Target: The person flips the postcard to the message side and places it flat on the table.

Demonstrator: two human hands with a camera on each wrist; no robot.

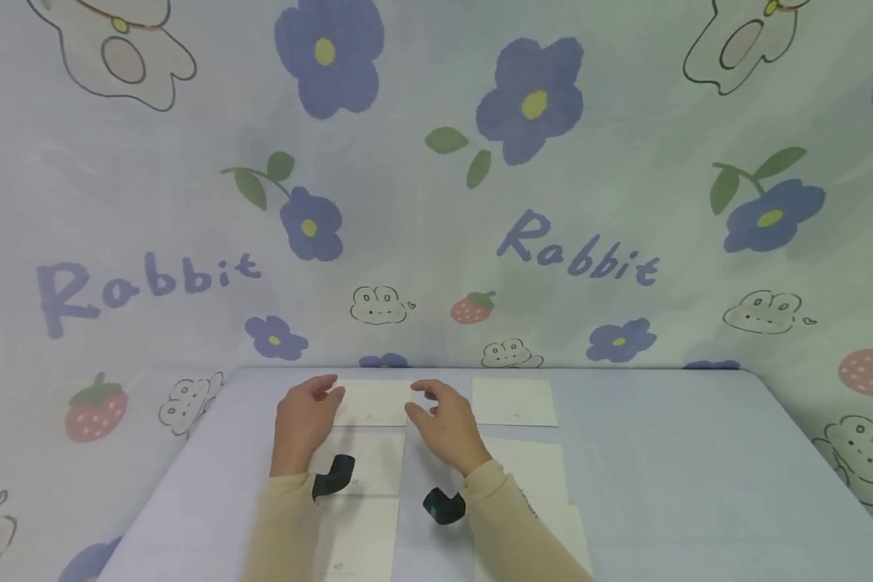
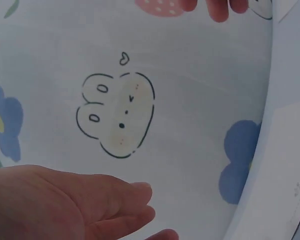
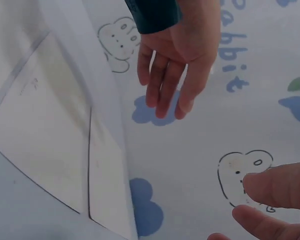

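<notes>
My left hand [image 1: 307, 422] is at the left end of a white card [image 1: 374, 402] in the far left of the table, its fingers loosely bent. Over that card's right end is my right hand [image 1: 447, 426], thumb and fingers apart. Nothing is visible between the fingers of either one. In the left wrist view the left hand [image 2: 85, 200] appears at the bottom; the right wrist view shows the right hand [image 3: 275, 200] at the lower right. Below the far card lie a second white card [image 1: 381, 461] and a third [image 1: 367, 537], partly covered by the left arm.
A right-hand column holds a far white card [image 1: 513, 402], a middle one [image 1: 541, 473] and a near one [image 1: 563, 537], partly behind the right sleeve. The pale table [image 1: 684, 469] meets a patterned cloth [image 1: 422, 242] behind. Each wrist carries a dark device.
</notes>
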